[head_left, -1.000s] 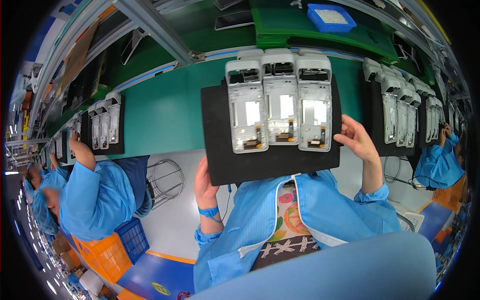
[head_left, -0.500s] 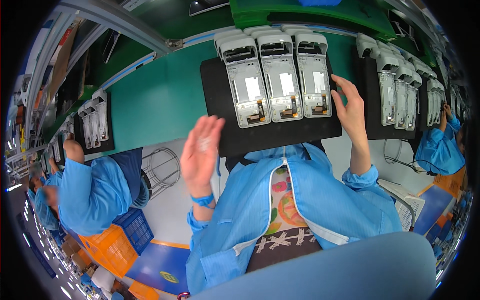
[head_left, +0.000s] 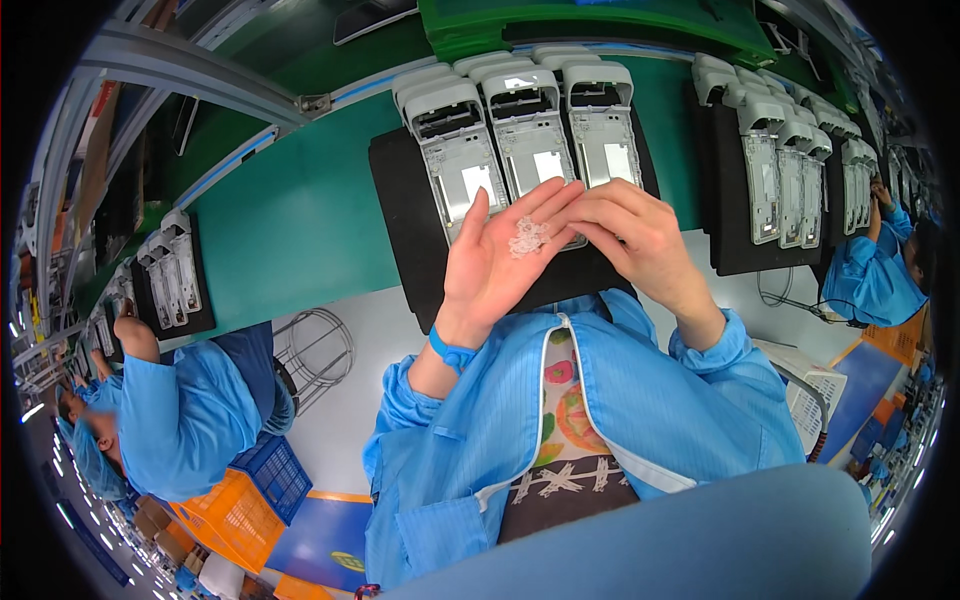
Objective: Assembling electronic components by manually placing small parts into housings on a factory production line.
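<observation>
My left hand (head_left: 487, 272) is turned palm up with its fingers stretched out flat. It holds a small heap of tiny clear pieces (head_left: 526, 238) on the palm and finger bases. My right hand (head_left: 645, 238) reaches over from the right, its thumb and fingers pinched together beside the left fingertips. What lies in that pinch, if anything, is too small to make out. Behind both hands, several light grey device housings (head_left: 455, 160) lie in a row on a black mat (head_left: 397, 205). My hands cover the lower parts of the middle and right housings.
The mat rests on a green workbench (head_left: 280, 220). More housings lie on a black mat at the right (head_left: 762, 185) and another at the left (head_left: 168, 275). Co-workers in blue sit at the left (head_left: 200, 410) and far right (head_left: 870, 280). Orange (head_left: 235, 520) and blue crates stand on the floor.
My left hand has moved right and up, in front of the housings, its palm now showing the clear pieces. My right hand has come left from the housings' right edge to the left fingertips.
</observation>
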The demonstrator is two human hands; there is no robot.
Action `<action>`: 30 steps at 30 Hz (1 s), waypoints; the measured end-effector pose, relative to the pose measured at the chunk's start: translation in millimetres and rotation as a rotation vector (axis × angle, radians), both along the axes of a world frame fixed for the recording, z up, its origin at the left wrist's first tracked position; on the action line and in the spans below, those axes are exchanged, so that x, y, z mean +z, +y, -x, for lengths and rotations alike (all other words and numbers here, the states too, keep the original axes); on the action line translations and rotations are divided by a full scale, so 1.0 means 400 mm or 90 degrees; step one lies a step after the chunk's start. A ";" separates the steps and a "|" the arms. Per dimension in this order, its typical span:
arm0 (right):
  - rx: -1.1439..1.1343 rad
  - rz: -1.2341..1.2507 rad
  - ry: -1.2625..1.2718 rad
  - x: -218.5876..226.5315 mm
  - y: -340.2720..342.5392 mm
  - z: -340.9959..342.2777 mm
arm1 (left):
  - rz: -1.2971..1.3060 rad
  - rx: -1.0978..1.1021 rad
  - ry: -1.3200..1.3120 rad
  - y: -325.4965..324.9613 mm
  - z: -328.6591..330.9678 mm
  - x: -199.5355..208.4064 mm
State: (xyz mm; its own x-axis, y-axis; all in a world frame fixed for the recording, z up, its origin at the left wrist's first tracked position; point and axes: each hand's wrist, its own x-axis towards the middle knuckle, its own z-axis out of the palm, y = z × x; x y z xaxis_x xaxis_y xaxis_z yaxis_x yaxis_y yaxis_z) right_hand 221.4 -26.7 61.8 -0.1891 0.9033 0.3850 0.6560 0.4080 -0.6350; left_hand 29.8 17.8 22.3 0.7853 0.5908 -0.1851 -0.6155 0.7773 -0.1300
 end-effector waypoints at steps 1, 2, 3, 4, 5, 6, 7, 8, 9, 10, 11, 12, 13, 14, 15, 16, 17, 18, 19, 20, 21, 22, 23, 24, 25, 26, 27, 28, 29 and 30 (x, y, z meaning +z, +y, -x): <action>0.015 -0.014 -0.003 -0.001 0.005 0.004 | 0.002 0.000 0.000 0.000 -0.001 -0.002; 0.016 -0.012 -0.003 -0.003 0.010 0.007 | -0.012 -0.009 0.027 -0.001 -0.002 -0.004; 0.033 -0.005 -0.006 -0.004 0.017 0.009 | -0.028 -0.017 0.054 -0.001 -0.001 -0.006; 0.049 0.003 -0.010 -0.006 0.023 0.010 | -0.026 -0.016 0.053 0.000 -0.002 -0.006; 0.050 0.005 -0.010 -0.003 0.028 0.012 | -0.048 -0.028 0.075 0.001 -0.003 -0.005; 0.066 0.010 -0.022 0.003 0.034 0.015 | -0.070 -0.040 0.097 0.002 -0.003 -0.005; 0.082 0.014 -0.033 0.008 0.039 0.018 | -0.069 -0.039 0.097 0.002 0.000 -0.006; 0.083 0.015 -0.033 0.010 0.042 0.019 | -0.080 -0.041 0.101 0.001 0.003 -0.007; 0.101 0.020 -0.068 0.011 0.044 0.021 | -0.091 -0.044 0.104 0.000 0.005 -0.007; 0.119 0.023 -0.103 0.011 0.046 0.023 | -0.091 -0.043 0.104 0.001 0.007 -0.005; 0.120 0.024 -0.104 0.011 0.046 0.024 | -0.090 -0.041 0.111 0.001 0.008 -0.002; 0.118 0.033 -0.106 0.011 0.044 0.025 | -0.089 -0.040 0.118 0.002 0.010 0.000; 0.116 0.042 -0.107 0.011 0.043 0.026 | -0.089 -0.039 0.117 0.002 0.013 -0.001; 0.117 0.042 -0.108 0.011 0.042 0.028 | -0.083 -0.036 0.108 0.002 0.016 -0.004; 0.115 0.047 -0.106 0.011 0.042 0.030 | -0.078 -0.032 0.099 0.002 0.019 -0.006; 0.111 0.051 -0.104 0.010 0.042 0.032 | -0.077 -0.032 0.098 0.003 0.021 -0.007; 0.112 0.052 -0.105 0.010 0.042 0.032 | -0.086 -0.034 0.104 0.004 0.022 -0.007; 0.113 0.070 -0.102 0.009 0.042 0.032 | -0.095 -0.037 0.110 0.004 0.024 -0.008; 0.113 0.088 -0.098 0.008 0.044 0.032 | -0.095 -0.036 0.109 0.006 0.027 -0.007; 0.114 0.088 -0.099 0.011 0.045 0.033 | -0.090 -0.041 0.115 0.008 0.030 -0.005; 0.117 0.108 -0.103 0.017 0.046 0.035 | -0.085 -0.046 0.120 0.009 0.033 -0.005; 0.120 0.128 -0.107 0.022 0.047 0.036 | -0.085 -0.045 0.118 0.009 0.037 -0.006; 0.120 0.128 -0.108 0.021 0.051 0.039 | -0.094 -0.042 0.117 0.008 0.042 -0.010; 0.122 0.122 -0.083 0.018 0.055 0.043 | -0.103 -0.038 0.116 0.008 0.047 -0.012; 0.125 0.117 -0.058 0.015 0.059 0.047 | -0.103 -0.036 0.115 0.010 0.051 -0.012; 0.127 0.116 -0.060 0.013 0.063 0.050 | -0.101 -0.031 0.118 0.012 0.055 -0.013; 0.129 0.119 -0.052 0.010 0.065 0.052 | -0.100 -0.026 0.121 0.013 0.059 -0.013; 0.133 0.122 -0.044 0.008 0.069 0.055 | -0.099 -0.023 0.120 0.014 0.064 -0.013; 0.136 0.122 -0.045 0.008 0.073 0.058 | -0.101 -0.020 0.122 0.014 0.068 -0.012; 0.142 0.131 -0.039 0.009 0.077 0.060 | -0.103 -0.018 0.123 0.015 0.072 -0.011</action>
State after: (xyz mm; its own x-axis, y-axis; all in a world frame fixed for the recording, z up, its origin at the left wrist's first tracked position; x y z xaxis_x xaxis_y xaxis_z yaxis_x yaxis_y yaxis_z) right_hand 197.4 4.2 65.4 -0.4085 0.8948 0.1801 0.6040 0.4129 -0.6817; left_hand 0.9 23.9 17.8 0.7612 0.6030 -0.2385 -0.5941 0.7959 0.1163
